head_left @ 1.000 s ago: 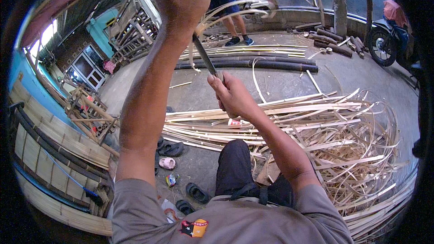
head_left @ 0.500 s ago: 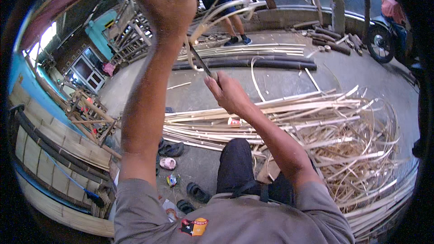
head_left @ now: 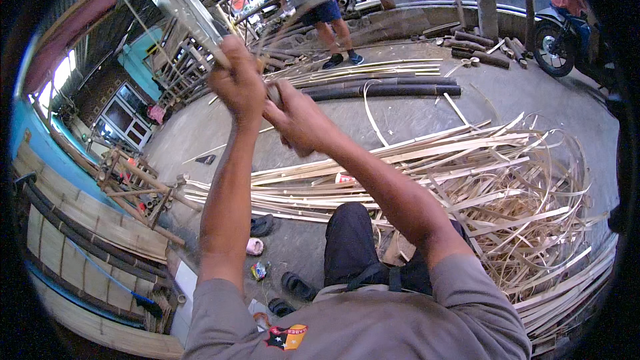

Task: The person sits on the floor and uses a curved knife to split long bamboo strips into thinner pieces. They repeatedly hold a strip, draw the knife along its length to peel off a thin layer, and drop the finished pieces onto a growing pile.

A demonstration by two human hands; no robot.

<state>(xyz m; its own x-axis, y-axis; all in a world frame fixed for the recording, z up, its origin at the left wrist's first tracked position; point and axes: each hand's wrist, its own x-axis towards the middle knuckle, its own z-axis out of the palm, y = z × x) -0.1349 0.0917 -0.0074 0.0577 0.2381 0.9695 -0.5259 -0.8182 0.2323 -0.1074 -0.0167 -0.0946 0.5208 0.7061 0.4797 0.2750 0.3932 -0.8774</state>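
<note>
Both hands are raised close together. The left hand is closed around a thin bamboo strip. The right hand is closed on something I cannot make out, above a pile of bamboo strips.

Under you is a grey concrete floor; on it, right across your front, lies a big pile of split bamboo strips, curling into loose shavings to your right; beyond the pile you have several dark round bamboo poles lying side by side, with paler slats just behind them; near your left knee sit a few sandals and one small pink shoe; what may be a short offcut lies alone farther left; a co-worker's feet stand beyond the poles.
</note>
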